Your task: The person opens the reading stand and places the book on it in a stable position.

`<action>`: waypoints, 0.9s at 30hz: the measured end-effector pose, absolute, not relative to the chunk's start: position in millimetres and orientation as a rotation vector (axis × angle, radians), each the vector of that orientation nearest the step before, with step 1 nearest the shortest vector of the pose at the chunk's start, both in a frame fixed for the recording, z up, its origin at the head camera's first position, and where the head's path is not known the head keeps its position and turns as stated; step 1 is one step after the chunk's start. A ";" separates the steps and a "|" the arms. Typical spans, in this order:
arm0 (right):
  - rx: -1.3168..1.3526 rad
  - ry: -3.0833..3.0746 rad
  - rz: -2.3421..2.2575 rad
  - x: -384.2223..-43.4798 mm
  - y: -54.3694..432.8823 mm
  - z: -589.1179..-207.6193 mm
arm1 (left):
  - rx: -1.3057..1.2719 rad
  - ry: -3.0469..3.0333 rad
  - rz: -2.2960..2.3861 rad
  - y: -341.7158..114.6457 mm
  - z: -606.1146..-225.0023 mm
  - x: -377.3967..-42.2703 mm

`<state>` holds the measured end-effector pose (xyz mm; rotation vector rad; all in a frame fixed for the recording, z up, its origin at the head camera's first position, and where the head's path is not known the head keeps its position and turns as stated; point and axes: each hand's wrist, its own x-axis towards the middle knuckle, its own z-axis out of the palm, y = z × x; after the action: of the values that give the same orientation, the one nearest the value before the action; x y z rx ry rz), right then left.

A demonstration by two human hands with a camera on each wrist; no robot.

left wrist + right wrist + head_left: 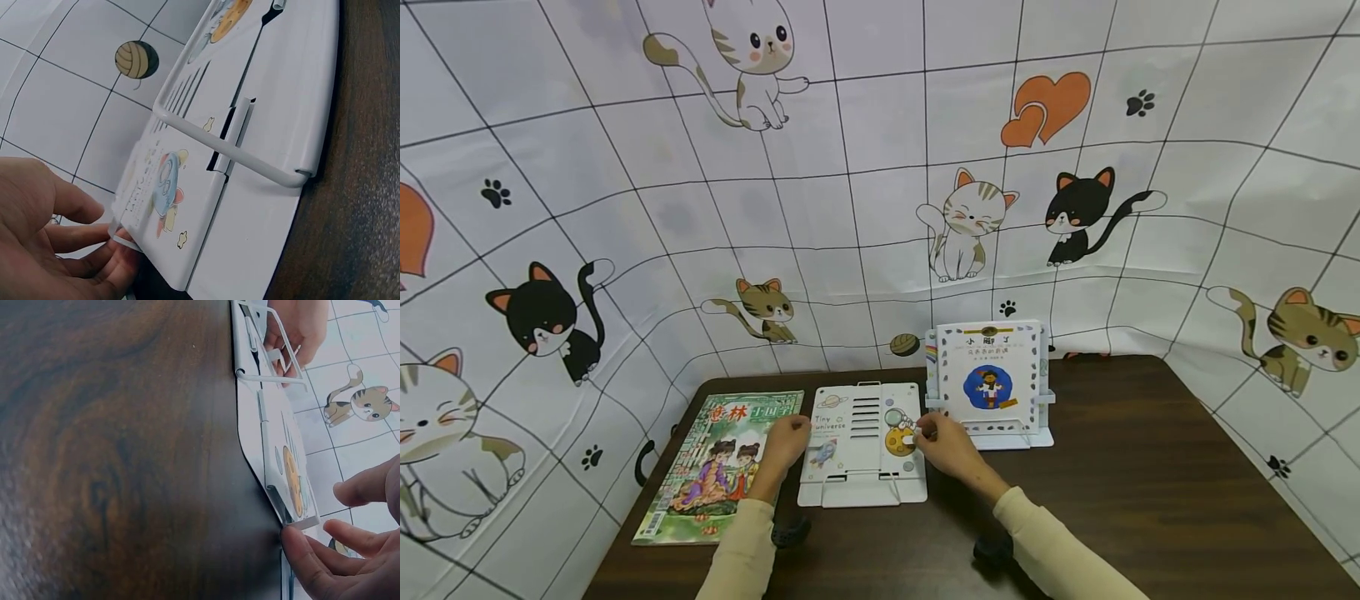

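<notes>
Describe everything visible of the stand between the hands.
White, plastic or painted metal by its look, the stand has a slotted panel printed with "Tiny universe", a ringed planet, rocket and yellow disc, and wire loops at its lower front. It sits on the table, bookless; lean unclear. The left hand touches its left side, the right hand its right.

In the head view, the left sleeve (741,542) and the left hand's grip (787,439) hide part of the magazine (715,475), whose small print is too fine to read. The right hand's grip (946,443) covers the lower left part of the book holder (1015,441) and an edge of the white stand (842,454). The surface (1150,500), the left sleeve and the right sleeve (1060,542) run off the bottom. Each wrist view crops its own grip and cuts off the stand at the top.
</notes>
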<state>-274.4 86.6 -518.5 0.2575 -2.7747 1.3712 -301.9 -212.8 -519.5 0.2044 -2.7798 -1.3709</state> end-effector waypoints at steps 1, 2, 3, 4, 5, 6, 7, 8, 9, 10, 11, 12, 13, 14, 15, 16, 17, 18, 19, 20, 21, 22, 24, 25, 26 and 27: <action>0.258 -2.766 1.377 -274.3 86.9 -518.7 | 0.209 -2.775 -1.385 -213.8 -520.6 -302.7; 0.259 -2.757 1.385 -274.3 87.1 -518.6 | 0.216 -2.767 -1.400 -214.1 -520.0 -302.8; 0.262 -2.744 1.388 -274.7 87.5 -519.0 | 0.226 -2.760 -1.413 -214.3 -519.3 -303.3; 0.269 -2.726 1.393 -274.8 87.8 -518.8 | 0.235 -2.752 -1.432 -214.6 -518.5 -303.5; 0.273 -2.709 1.399 -274.7 88.0 -518.2 | 0.239 -2.744 -1.446 -214.7 -517.4 -303.9; 0.274 -2.692 1.408 -274.8 88.0 -517.8 | 0.236 -2.734 -1.461 -214.5 -515.8 -304.1; 0.273 -2.675 1.420 -275.2 87.9 -517.8 | 0.235 -2.724 -1.471 -214.1 -514.5 -304.5; 0.276 -2.655 1.433 -275.5 87.8 -517.7 | 0.239 -2.709 -1.479 -213.3 -512.8 -304.2; 0.276 -2.638 1.446 -275.4 87.6 -517.4 | 0.236 -2.697 -1.483 -212.8 -512.6 -304.5; 0.275 -2.623 1.459 -275.2 87.4 -517.1 | 0.235 -2.680 -1.489 -212.5 -512.7 -304.9; 0.274 -2.609 1.470 -275.0 87.0 -517.1 | 0.236 -2.662 -1.492 -212.0 -512.9 -305.3; 0.281 -2.594 1.475 -275.0 86.8 -517.2 | 0.243 -2.639 -1.501 -211.5 -513.0 -305.4; 0.292 -2.582 1.474 -275.0 86.7 -517.2 | 0.249 -2.618 -1.516 -211.4 -513.4 -305.5; 0.299 -2.574 1.472 -274.7 86.4 -516.7 | 0.255 -2.595 -1.536 -211.3 -513.3 -305.1; 0.305 -2.565 1.468 -274.5 86.2 -516.5 | 0.263 -2.572 -1.555 -211.3 -513.0 -304.8; 0.315 -2.556 1.456 -274.5 85.9 -516.4 | 0.267 -2.545 -1.578 -211.4 -512.7 -304.2; 0.326 -2.544 1.449 -274.2 85.6 -516.1 | 0.266 -2.522 -1.602 -211.7 -512.1 -303.2; 0.333 -2.535 1.443 -274.2 85.4 -515.7 | 0.257 -2.502 -1.619 -212.3 -511.3 -302.4; 0.334 -2.528 1.438 -274.2 85.2 -515.5 | 0.249 -2.485 -1.632 -212.8 -510.7 -301.5; 0.336 -2.520 1.434 -274.5 84.9 -515.5 | 0.245 -2.475 -1.639 -213.5 -510.0 -300.5; 0.345 -2.510 1.427 -274.8 84.8 -515.7 | 0.237 -2.466 -1.647 -214.2 -509.3 -299.6; 0.357 -2.499 1.415 -275.3 84.7 -515.7 | 0.227 -2.461 -1.655 -214.9 -508.5 -298.6; 0.370 -2.490 1.391 -276.5 84.6 -515.8 | 0.223 -2.452 -1.657 -216.1 -506.9 -297.4; 0.374 -2.485 1.387 -277.1 84.4 -515.9 | 0.228 -2.450 -1.660 -216.2 -505.9 -296.5; 0.377 -2.481 1.386 -278.0 84.1 -516.1 | 0.229 -2.450 -1.658 -216.6 -505.0 -296.0; 0.373 -2.481 1.392 -279.0 83.9 -515.5 | 0.230 -2.448 -1.658 -216.8 -504.0 -295.5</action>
<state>-279.0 83.9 -515.5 0.3731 -2.4810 1.3925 -295.5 -216.8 -504.0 0.2301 -2.4484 -1.6577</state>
